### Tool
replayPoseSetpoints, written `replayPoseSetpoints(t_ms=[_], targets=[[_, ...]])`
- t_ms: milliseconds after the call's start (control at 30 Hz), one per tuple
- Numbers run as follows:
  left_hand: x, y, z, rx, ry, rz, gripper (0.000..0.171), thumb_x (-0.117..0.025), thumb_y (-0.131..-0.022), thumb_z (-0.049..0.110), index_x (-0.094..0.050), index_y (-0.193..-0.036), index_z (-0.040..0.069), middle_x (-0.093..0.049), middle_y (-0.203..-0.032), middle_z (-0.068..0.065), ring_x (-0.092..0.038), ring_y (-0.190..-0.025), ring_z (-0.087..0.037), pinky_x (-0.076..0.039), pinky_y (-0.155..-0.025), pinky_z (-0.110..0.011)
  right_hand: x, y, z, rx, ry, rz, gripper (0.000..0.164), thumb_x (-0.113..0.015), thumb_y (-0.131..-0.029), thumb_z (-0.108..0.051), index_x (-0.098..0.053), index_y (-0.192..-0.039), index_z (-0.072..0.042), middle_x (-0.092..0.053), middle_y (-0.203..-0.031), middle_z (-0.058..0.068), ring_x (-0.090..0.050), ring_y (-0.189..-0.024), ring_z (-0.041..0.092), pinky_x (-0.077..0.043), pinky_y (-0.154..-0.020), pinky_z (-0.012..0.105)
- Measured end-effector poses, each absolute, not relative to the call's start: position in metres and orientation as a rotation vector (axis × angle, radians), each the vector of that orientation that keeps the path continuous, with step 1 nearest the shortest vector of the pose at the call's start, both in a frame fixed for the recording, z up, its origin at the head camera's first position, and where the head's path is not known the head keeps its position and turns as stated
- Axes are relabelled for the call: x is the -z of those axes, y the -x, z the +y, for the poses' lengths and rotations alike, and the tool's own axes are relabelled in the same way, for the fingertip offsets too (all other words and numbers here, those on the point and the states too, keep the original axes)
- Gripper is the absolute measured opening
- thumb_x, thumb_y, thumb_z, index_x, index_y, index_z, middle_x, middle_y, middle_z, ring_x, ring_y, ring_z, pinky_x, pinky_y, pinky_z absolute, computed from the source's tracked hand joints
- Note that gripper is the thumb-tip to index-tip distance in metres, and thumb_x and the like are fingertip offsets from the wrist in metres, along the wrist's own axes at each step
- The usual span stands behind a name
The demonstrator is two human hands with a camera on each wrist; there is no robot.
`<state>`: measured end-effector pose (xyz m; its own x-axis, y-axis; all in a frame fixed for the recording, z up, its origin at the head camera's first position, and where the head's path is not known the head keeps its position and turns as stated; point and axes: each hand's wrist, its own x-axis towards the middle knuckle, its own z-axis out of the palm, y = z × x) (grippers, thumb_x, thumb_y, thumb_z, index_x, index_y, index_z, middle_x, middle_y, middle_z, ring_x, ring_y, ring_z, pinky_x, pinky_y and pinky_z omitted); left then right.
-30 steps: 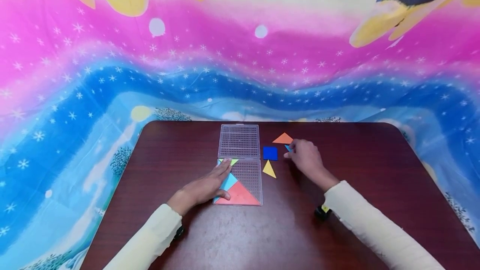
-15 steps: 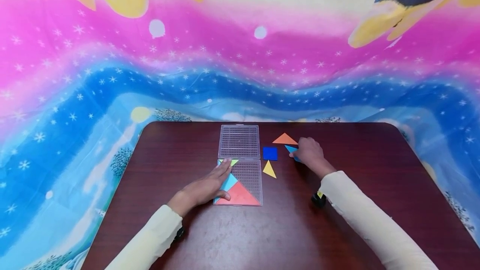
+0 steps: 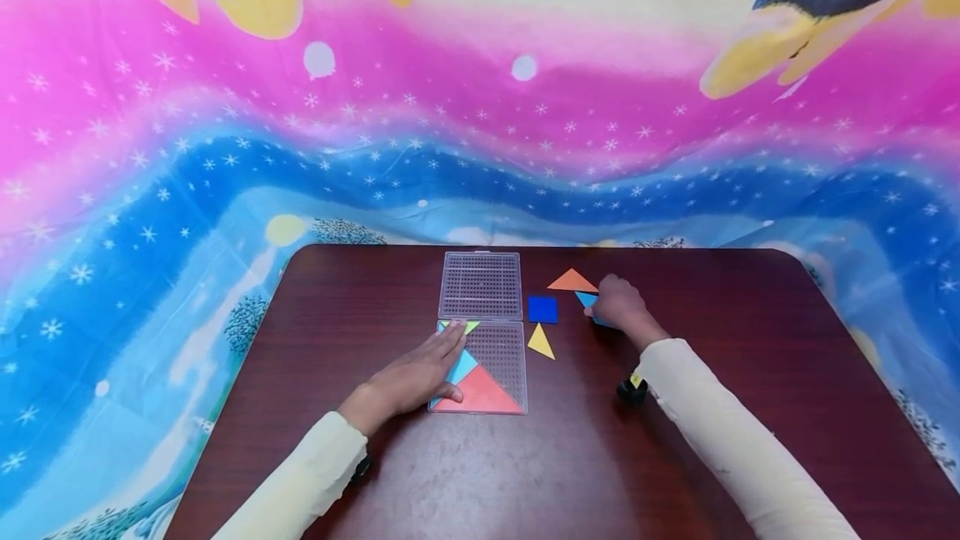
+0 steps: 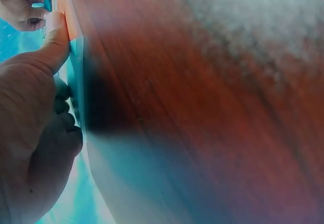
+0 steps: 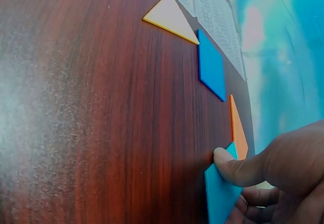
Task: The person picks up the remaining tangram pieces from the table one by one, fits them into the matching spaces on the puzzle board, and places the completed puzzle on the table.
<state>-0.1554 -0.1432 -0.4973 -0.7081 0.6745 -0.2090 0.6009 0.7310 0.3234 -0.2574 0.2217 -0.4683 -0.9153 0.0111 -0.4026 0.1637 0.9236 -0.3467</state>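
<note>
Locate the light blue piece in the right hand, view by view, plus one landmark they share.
Head: light blue piece right of centre, a little below mid-height, partly covered.
Left wrist: light blue piece near the top left corner, only a thin sliver.
Right wrist: light blue piece at the bottom, right of centre.
Shared landmark: the right hand, holding it in all three.

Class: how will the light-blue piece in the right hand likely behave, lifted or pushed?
The light-blue piece is probably stiff: its face looks flat and its edges straight in the pinch of the right hand. It is likely light, being thin. Pushed along the table, it would probably slide rather than roll, given its straight sides and the glossy top.
</note>
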Motion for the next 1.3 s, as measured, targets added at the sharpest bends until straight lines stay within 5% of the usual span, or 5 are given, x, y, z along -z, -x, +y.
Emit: replayPoseSetpoints(t_ms=[267,767,933,1167,1300], targets=[[0.497,0.155,-0.143,-0.308,-1.007,2.606,0.084,-0.050,-0.104,0.051,-0.011,-0.165,0.008,-0.001,-0.175,-0.007,0.000,-0.162,-0.024,-0.018,-0.131,-0.042,0.468,0.256,0.227,0.643,-0.212,2.706,0.039,-0.078,-0.093,-0.027,-0.053,-0.104,0.001,-0.059,-0.099,0.018,-0.056,-0.088,0.029,-0.051,-0.072,0.037],[0.492,0.156,-0.141,-0.350,-0.926,2.584,0.090,-0.054,-0.101,0.053,-0.013,-0.165,0.006,-0.001,-0.175,-0.009,-0.001,-0.162,-0.028,-0.026,-0.129,-0.043,0.468,0.252,0.231,0.713,-0.211,2.701,0.037,-0.077,-0.094,-0.025,-0.053,-0.108,0.000,-0.059,-0.110,0.020,-0.054,-0.096,0.031,-0.051,-0.074,0.036],[0.492,0.156,-0.140,-0.351,-0.912,2.584,0.090,-0.054,-0.101,0.054,-0.013,-0.164,0.005,-0.001,-0.175,-0.010,-0.001,-0.162,-0.027,-0.026,-0.129,-0.042,0.468,0.250,0.235,0.760,-0.173,2.745,0.029,-0.074,-0.096,-0.020,-0.063,-0.113,0.001,-0.063,-0.114,0.022,-0.058,-0.093,0.031,-0.052,-0.072,0.036],[0.494,0.156,-0.140,-0.351,-0.900,2.578,0.089,-0.052,-0.102,0.054,-0.012,-0.164,0.005,0.002,-0.175,-0.010,0.001,-0.162,-0.027,-0.024,-0.129,-0.042,0.464,0.249,0.242,0.812,-0.173,2.714,0.021,-0.070,-0.098,-0.017,-0.066,-0.108,0.001,-0.064,-0.094,0.016,-0.059,-0.079,0.026,-0.050,-0.065,0.033],[0.495,0.155,-0.140,-0.369,-0.909,2.579,0.089,-0.053,-0.102,0.052,-0.011,-0.164,0.004,0.002,-0.175,-0.010,0.001,-0.162,-0.028,-0.024,-0.129,-0.043,0.463,0.250,0.244,0.853,-0.191,2.660,0.025,-0.068,-0.100,-0.018,-0.065,-0.117,0.000,-0.064,-0.104,0.018,-0.061,-0.081,0.026,-0.052,-0.065,0.033]])
